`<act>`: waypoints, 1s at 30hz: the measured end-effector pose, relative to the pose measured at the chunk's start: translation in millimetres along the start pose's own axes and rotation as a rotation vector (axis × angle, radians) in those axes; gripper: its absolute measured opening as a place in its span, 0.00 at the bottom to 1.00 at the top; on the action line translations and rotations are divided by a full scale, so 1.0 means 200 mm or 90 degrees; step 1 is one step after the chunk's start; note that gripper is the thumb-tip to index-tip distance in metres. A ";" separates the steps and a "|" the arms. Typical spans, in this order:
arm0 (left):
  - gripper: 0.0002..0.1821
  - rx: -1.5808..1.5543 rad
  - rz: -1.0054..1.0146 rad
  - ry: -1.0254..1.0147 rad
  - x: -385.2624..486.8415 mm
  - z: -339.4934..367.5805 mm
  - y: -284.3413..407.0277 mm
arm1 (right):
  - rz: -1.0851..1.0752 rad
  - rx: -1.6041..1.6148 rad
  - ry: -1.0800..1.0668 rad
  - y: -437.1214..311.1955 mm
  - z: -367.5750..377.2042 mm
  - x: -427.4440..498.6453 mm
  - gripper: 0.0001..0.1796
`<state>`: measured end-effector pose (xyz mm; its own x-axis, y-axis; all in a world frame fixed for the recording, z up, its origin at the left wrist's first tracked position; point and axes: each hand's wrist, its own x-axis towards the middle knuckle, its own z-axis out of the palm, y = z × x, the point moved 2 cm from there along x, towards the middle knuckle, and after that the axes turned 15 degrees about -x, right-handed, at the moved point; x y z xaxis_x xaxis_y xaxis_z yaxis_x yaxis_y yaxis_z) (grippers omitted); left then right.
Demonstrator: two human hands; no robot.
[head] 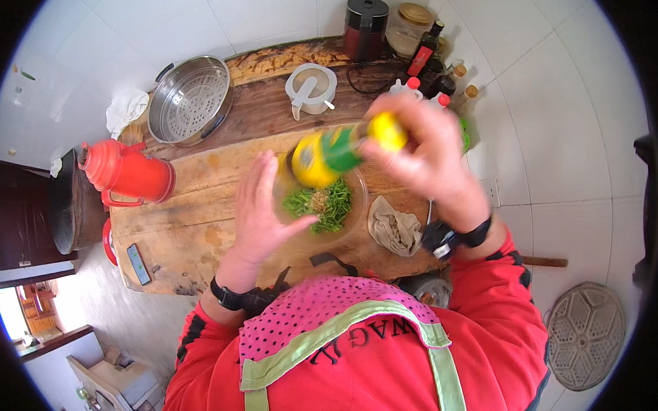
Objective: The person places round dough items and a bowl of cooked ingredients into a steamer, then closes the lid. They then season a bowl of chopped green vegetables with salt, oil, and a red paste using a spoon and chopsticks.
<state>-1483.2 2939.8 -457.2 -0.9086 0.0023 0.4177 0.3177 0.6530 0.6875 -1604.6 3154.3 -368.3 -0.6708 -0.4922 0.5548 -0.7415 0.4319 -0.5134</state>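
My right hand (438,165) grips a bottle (326,155) near its yellow cap, with the label's yellow and green bands blurred by motion. The bottle is tilted nearly flat above a clear bowl (360,209), its base towards my left hand. Chopped green vegetables (337,204) lie in the bowl, with a small heap of pale minced stuff (319,200) on top. My left hand (258,211) is open at the bowl's left side, fingers and thumb spread apart. Whether its fingertips touch the bottle or bowl I cannot tell.
A crumpled cloth (394,227) lies right of the bowl on the wooden board (198,222). Left are a red thermos flask (132,171) and a phone (139,264). Behind stand a steamer pan (190,100), a lidded container (311,88) and several bottles (425,51).
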 end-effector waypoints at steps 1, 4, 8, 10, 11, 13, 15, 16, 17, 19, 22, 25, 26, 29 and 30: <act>0.52 0.035 0.002 -0.023 -0.01 0.02 0.02 | 0.000 0.080 -0.038 -0.04 0.08 -0.07 0.18; 0.46 -0.078 -0.173 -0.144 -0.19 0.06 0.04 | 0.023 0.098 -0.149 -0.08 0.20 -0.26 0.17; 0.38 -0.090 -0.265 -0.224 -0.44 0.10 0.00 | 0.062 -0.003 -0.290 -0.12 0.34 -0.50 0.21; 0.38 -0.072 -0.249 -0.244 -0.51 0.10 -0.03 | 0.069 -0.070 -0.299 -0.13 0.40 -0.58 0.21; 0.37 -0.057 -0.255 -0.262 -0.55 0.10 -0.03 | 0.064 -0.098 -0.279 -0.13 0.44 -0.61 0.20; 0.37 -0.062 -0.290 -0.291 -0.61 0.10 -0.03 | 0.044 -0.096 -0.236 -0.14 0.48 -0.68 0.19; 0.37 -0.077 -0.325 -0.297 -0.65 0.11 -0.02 | 0.004 -0.041 -0.168 -0.12 0.51 -0.71 0.17; 0.37 -0.078 -0.319 -0.300 -0.66 0.11 0.00 | -0.015 -0.034 -0.143 -0.11 0.51 -0.73 0.15; 0.37 -0.083 -0.342 -0.302 -0.67 0.11 0.01 | -0.018 -0.030 -0.156 -0.10 0.52 -0.74 0.14; 0.37 -0.104 -0.392 -0.311 -0.68 0.12 0.02 | -0.036 -0.001 -0.157 -0.08 0.52 -0.76 0.13; 0.37 -0.105 -0.346 -0.302 -0.67 0.13 0.05 | -0.046 0.026 -0.131 -0.07 0.51 -0.77 0.13; 0.36 -0.129 -0.416 -0.342 -0.68 0.13 0.05 | -0.120 0.037 -0.103 -0.06 0.50 -0.77 0.11; 0.36 -0.147 -0.412 -0.342 -0.68 0.14 0.06 | -0.149 0.040 -0.095 -0.06 0.50 -0.77 0.10; 0.35 -0.202 -0.401 -0.353 -0.67 0.15 0.05 | -0.221 0.049 -0.057 0.00 0.49 -0.79 0.11; 0.35 -0.218 -0.394 -0.356 -0.67 0.15 0.04 | -0.237 0.059 -0.036 0.03 0.48 -0.80 0.12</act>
<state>-1367.1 2967.7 -526.2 -0.9146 0.1513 -0.3749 -0.2904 0.3991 0.8697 -1500.8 3163.1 -524.4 -0.3516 -0.6446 0.6788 -0.9282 0.1461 -0.3421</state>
